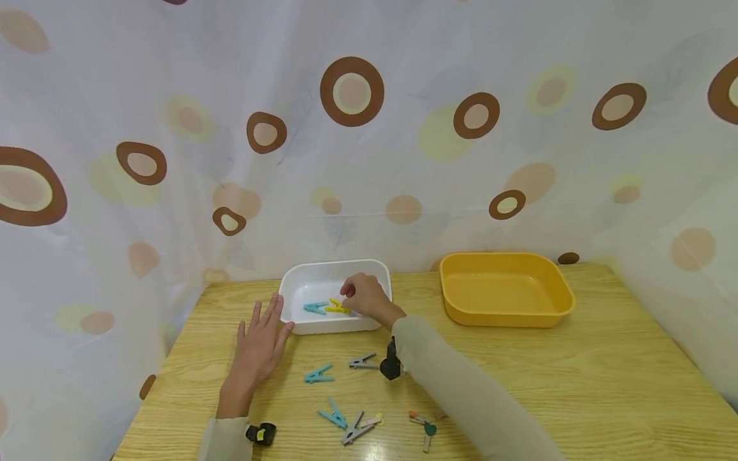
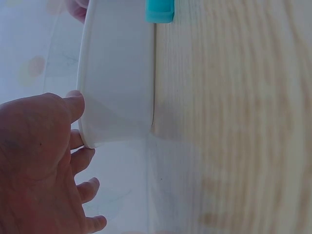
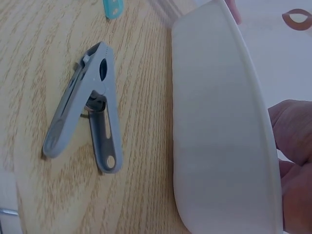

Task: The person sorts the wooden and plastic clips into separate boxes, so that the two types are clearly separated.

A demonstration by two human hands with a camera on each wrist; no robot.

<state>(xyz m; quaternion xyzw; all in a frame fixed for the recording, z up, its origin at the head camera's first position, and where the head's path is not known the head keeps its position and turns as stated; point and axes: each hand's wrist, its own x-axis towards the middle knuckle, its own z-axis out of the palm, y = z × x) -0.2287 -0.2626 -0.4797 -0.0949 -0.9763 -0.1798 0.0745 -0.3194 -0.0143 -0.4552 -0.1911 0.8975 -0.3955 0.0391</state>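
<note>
My right hand (image 1: 366,296) is inside the white tray (image 1: 337,326), its fingers bent close to a yellow clothespin (image 1: 337,309). Whether they pinch it or have it loose below them cannot be made out; in the right wrist view the tray wall hides the fingertips. A light-blue clothespin (image 1: 315,308) lies to its left in the tray. My left hand (image 1: 259,342) is at the tray's left end, fingers spread, thumb and index finger touching the rim. A grey clothespin (image 3: 87,105) lies on the table in front of the tray.
Nearer me on the wooden table (image 1: 605,384) are two light-blue clothespins (image 1: 319,374), another grey clothespin (image 1: 357,430) and small wooden clips with decorations (image 1: 427,429). A yellow-orange tray (image 1: 507,319) stands at the back right. A patterned curtain (image 1: 403,160) hangs behind.
</note>
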